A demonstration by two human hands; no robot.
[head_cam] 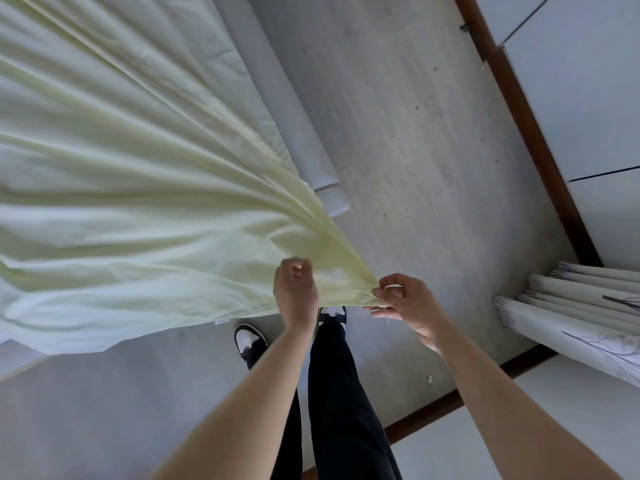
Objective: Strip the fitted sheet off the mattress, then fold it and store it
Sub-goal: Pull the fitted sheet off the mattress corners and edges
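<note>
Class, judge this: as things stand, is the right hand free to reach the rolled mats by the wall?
Probably not: the right hand pinches the sheet corner; bare floor lies before the rolled mats.

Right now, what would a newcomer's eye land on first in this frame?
The pale yellow sheet fills the left side, pulled into taut folds that fan toward one corner. There the left hand grips it and the right hand pinches the tip, above the grey floor. Rolled fringed mats lie at the right edge.
</note>
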